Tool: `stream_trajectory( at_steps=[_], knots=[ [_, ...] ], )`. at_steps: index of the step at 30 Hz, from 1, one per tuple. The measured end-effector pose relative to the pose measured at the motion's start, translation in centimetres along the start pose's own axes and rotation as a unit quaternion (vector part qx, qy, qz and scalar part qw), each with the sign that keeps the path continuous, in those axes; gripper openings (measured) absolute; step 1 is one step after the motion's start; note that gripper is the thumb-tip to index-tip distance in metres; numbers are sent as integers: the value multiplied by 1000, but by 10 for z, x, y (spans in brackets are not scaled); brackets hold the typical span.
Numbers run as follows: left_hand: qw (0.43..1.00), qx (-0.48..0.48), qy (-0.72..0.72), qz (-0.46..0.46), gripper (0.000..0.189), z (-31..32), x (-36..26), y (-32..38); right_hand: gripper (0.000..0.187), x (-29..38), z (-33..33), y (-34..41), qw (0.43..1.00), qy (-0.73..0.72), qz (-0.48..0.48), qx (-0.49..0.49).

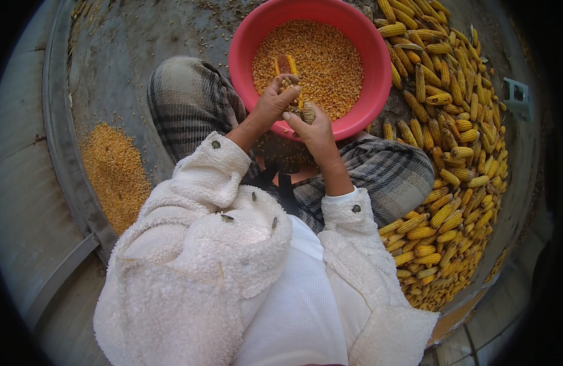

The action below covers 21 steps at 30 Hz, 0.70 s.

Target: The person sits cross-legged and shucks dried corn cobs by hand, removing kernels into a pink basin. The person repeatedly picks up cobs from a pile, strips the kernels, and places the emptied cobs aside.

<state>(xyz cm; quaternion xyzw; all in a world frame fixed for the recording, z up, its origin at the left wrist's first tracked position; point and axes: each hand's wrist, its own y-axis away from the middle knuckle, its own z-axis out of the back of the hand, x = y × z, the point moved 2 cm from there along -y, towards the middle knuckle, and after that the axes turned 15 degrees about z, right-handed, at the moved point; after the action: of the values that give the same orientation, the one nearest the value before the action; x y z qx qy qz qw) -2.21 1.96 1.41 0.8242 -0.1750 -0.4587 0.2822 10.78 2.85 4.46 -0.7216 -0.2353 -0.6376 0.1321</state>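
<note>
A pink plastic basin (377, 68) stands in front of my crossed legs, holding a bed of loose corn kernels (327, 55). Over its near rim, my left hand (270, 103) has its fingers curled around a partly hidden corn piece with some kernels showing. Close by on the right, my right hand (315, 130) grips a corn cob (308, 113) whose visible end looks bare. Just beyond my left fingers, a partly shelled ear of corn (286, 65) shows reddish bare cob between yellow rows; whether it lies on the kernels or is held cannot be told.
A large heap of yellow corn ears (455, 183) curves along the right side. On the left, a pile of loose kernels (112, 178) lies beside a metal edge (64, 137). Scattered kernels dot the grey floor. A pale plastic object (519, 99) is at the far right.
</note>
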Motion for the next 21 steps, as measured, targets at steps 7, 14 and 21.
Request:
stream_trajectory(
  at_steps=[7,14,21],
  knots=[
    [996,61,-59,36,60,8,2,-1,27,-1,10,-5,992,58,14,-114],
    [870,-257,-386,-165,83,17,1,-16,26,8,35,-11,971,144,58,-183],
    [822,-38,-543,-168,57,-10,-15,6,21,22,41,-11,987,14,2,-162]
  ],
)
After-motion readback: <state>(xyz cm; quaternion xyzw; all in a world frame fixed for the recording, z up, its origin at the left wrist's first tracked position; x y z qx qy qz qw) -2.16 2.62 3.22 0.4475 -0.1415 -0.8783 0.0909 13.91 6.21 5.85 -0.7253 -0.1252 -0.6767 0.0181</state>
